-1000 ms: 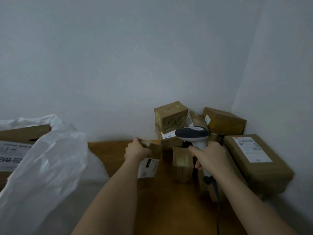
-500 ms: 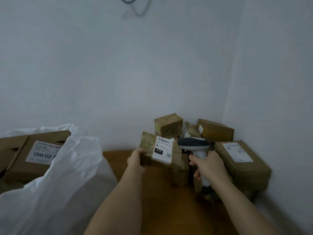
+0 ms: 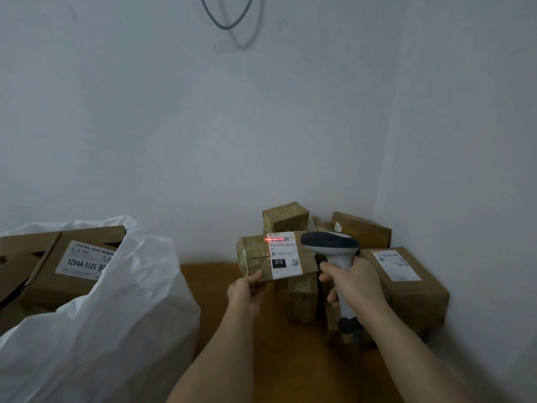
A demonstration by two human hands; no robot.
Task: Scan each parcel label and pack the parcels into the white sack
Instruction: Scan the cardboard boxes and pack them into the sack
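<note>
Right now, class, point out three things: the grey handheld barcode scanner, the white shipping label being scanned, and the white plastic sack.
Grey handheld barcode scanner (image 3: 329, 242), head view, dark top.
White shipping label (image 3: 283, 255), head view, centre.
White plastic sack (image 3: 116, 315), head view, front wall.

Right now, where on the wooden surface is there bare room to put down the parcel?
Bare wood lies between the white sack and the small upright parcel, under the left hand. The right corner is crowded: stacked parcels and the large parcel fill it.
</note>
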